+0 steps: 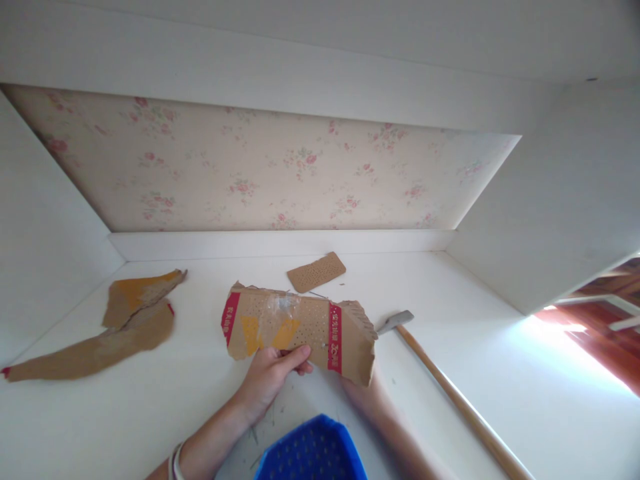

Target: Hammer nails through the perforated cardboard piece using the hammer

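A torn piece of cardboard (313, 327) with red printed bands, yellow tape strips and many small holes is held up in front of me. My left hand (277, 370) is closed on its lower edge, thumb on the near face and fingers curled under. Behind the cardboard's lower right corner is my right hand (361, 393); its fingers are hidden by the board. Just right of the board lies a hammer (443, 383) with a wooden handle and grey head. A blue plastic basket (310, 437) stands at the bottom, between my forearms.
Torn cardboard (135, 333) lies at the left. A small brown perforated rectangle (317, 272) rests near the back. Thin nail-like bits (253, 435) are scattered beside the basket. White panels enclose the white surface (200, 413), with floral wallpaper (300, 173) behind.
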Demonstrator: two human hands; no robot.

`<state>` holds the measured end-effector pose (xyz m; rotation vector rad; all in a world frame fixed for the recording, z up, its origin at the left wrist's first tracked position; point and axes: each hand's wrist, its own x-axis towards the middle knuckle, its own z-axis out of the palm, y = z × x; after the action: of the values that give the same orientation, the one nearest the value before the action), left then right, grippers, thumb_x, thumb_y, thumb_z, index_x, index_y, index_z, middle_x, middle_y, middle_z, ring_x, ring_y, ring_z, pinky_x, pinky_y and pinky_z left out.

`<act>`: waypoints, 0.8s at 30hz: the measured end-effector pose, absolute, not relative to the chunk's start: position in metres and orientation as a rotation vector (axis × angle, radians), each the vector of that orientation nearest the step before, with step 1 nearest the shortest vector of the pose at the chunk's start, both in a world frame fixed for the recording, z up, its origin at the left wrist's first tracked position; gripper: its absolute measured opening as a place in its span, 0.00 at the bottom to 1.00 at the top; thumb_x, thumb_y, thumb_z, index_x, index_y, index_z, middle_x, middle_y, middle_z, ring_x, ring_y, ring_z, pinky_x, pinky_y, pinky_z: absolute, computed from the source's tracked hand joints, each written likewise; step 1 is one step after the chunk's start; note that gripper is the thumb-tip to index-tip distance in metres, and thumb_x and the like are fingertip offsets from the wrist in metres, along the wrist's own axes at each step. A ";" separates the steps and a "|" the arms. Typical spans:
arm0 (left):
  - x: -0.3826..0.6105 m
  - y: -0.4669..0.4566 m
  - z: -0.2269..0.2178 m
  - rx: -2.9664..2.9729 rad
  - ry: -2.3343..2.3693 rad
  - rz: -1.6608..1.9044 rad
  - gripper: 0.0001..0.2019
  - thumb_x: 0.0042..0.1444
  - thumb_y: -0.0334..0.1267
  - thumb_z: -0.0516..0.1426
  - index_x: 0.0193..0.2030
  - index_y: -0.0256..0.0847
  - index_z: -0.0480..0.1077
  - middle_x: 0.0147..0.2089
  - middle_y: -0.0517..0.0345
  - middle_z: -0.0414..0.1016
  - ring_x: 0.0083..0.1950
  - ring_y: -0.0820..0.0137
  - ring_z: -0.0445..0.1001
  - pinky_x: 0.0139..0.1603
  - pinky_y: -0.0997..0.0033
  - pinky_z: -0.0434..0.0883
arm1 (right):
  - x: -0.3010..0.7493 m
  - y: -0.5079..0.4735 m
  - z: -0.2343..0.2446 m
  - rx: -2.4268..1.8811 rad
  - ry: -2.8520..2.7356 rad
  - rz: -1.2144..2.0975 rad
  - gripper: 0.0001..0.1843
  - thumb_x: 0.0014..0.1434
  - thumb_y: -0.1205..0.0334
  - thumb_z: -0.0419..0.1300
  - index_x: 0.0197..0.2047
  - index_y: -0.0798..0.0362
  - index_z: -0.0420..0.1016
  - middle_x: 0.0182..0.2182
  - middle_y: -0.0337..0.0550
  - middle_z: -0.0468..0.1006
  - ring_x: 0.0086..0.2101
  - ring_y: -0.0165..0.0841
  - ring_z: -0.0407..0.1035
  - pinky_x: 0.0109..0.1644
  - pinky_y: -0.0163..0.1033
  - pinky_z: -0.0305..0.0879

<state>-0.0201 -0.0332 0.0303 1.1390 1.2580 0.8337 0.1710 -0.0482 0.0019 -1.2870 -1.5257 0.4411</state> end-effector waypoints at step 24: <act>-0.018 -0.031 0.031 1.214 1.322 0.738 0.23 0.55 0.59 0.56 0.32 0.42 0.80 0.34 0.54 0.83 0.42 0.59 0.78 0.49 0.65 0.68 | 0.166 -0.054 0.019 -1.281 -1.781 -0.083 0.08 0.64 0.63 0.61 0.44 0.42 0.80 0.33 0.39 0.80 0.34 0.34 0.68 0.45 0.46 0.54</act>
<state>-0.0182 -0.0310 0.0311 1.2140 1.3219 0.7384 0.1662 -0.0541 0.0194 -1.2807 -1.7815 -0.0831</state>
